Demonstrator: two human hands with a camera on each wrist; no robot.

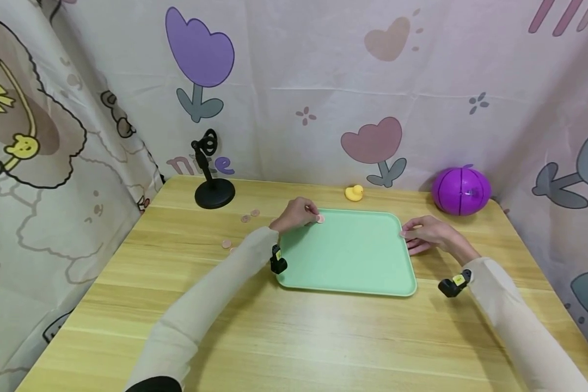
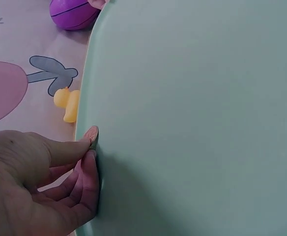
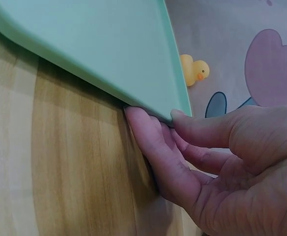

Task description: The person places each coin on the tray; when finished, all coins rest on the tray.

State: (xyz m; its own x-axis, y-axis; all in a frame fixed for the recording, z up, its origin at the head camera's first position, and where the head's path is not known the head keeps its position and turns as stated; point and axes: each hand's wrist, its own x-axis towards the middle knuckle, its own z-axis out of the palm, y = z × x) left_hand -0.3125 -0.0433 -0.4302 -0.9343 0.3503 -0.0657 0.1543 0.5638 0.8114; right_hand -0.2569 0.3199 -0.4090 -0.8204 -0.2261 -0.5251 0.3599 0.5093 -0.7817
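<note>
Head view: a wooden counter (image 1: 343, 337) holds a green tray (image 1: 353, 256). The right hand (image 1: 431, 231), half open, pinches the tray's right edge, maybe to keep it still. The left hand (image 1: 296, 214), nearly closed, pinches a tiny coin (image 1: 320, 219) at the tray's far rim.

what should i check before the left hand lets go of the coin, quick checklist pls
1. Coin pinched between thumb and fingers of the left hand: ok.
2. Coin inside the rim of the tray, near its far edge: ok.
3. Coin touching the tray's floor: cannot tell.
4. Right hand gripping the tray's right edge: ok.
5. Loose coins left of the tray all in plain view: not ok, one is partly hidden by the left sleeve.
6. Yellow duck off the tray: ok, beyond its far edge.
</note>
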